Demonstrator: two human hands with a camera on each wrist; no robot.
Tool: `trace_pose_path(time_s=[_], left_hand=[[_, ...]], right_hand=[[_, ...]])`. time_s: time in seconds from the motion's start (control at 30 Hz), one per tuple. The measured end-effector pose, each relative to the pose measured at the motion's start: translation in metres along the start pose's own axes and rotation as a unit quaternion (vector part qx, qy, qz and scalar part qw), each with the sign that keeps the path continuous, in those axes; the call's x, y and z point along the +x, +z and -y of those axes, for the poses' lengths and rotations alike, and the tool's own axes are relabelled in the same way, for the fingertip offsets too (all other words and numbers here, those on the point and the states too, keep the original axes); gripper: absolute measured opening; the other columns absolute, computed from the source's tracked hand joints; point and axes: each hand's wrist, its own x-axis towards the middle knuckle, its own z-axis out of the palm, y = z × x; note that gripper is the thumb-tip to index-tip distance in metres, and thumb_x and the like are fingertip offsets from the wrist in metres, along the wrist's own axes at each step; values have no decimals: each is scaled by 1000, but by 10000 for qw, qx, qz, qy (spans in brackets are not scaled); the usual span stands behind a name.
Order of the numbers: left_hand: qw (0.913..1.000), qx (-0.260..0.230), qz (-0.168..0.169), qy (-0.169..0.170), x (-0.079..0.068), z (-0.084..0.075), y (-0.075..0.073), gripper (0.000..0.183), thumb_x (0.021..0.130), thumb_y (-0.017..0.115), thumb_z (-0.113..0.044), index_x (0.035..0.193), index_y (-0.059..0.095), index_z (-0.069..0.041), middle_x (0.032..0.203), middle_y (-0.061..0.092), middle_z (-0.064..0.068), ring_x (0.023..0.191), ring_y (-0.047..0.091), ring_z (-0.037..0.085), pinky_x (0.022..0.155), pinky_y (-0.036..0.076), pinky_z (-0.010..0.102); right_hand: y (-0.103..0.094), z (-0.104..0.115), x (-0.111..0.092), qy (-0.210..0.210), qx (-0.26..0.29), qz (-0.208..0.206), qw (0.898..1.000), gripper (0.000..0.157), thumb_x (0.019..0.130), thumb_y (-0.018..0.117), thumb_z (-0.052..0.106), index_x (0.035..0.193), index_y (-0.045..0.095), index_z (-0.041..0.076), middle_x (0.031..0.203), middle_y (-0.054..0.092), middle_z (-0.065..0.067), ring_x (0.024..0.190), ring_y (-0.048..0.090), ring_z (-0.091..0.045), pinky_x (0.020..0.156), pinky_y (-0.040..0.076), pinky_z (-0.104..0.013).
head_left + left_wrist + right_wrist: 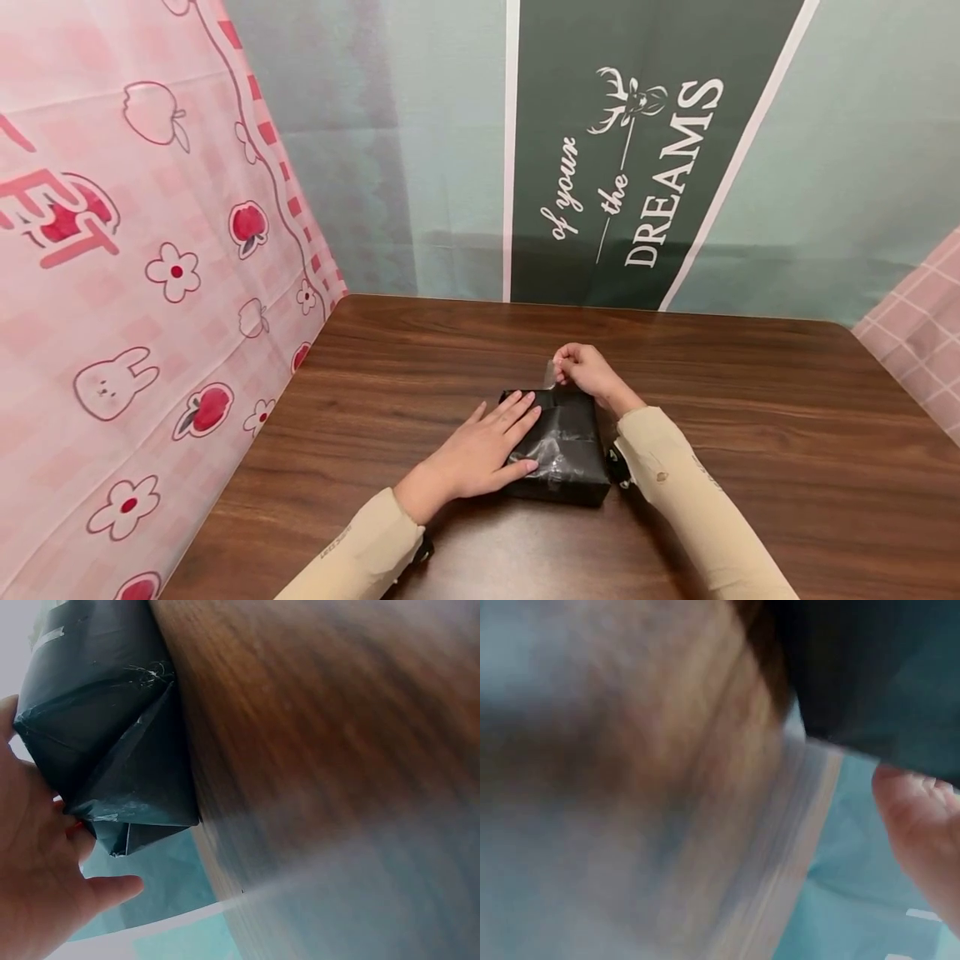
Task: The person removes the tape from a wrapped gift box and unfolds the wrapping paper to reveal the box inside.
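A box-shaped parcel wrapped in glossy black paper lies on the wooden table, with clear tape glinting across its top. My left hand rests flat on the parcel's left side, fingers spread over the top. At the far edge, my right hand pinches the free end of a strip of clear tape that rises from the parcel. In the left wrist view, one end of the parcel shows folded, creased flaps. The right wrist view has a blurred dark side of the parcel above my right thumb.
The brown wood-grain table extends to both sides of the parcel. Behind it hangs a green and grey curtain with lettering. A pink patterned cloth stands along the left, and a pink checked cloth is at the right.
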Motion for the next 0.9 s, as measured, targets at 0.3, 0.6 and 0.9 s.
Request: trace_pose_path(time_s=[0.3, 0.6, 0.9], left_hand=[[10000, 2, -16, 80, -2, -4, -3, 67, 98, 33, -53, 152, 21, -15, 158, 11, 2, 144, 6, 16, 107, 27, 51], [10000, -22, 2, 31, -1, -5, -4, 67, 98, 35, -52, 151, 22, -14, 158, 12, 2, 144, 7, 16, 106, 27, 52], [10000, 8, 26, -20, -1, -4, -2, 67, 98, 35, -53, 152, 22, -14, 158, 12, 2, 144, 7, 16, 106, 27, 52]], right_hand=[[-8, 1, -4, -187, -62, 54, 9998, 10, 93, 52, -4, 95, 55, -13, 74, 61, -5, 65, 59, -10, 68, 54, -35], [-3, 2, -5, -464, -552, 160, 9973, 11, 92, 57, 1, 94, 59, -10, 74, 61, -8, 65, 59, -13, 65, 54, -34], [0, 10, -13, -798, -818, 620, 9915, 9, 92, 57, 0, 88, 60, -7, 70, 61, -8, 64, 58, -19, 57, 48, -27]])
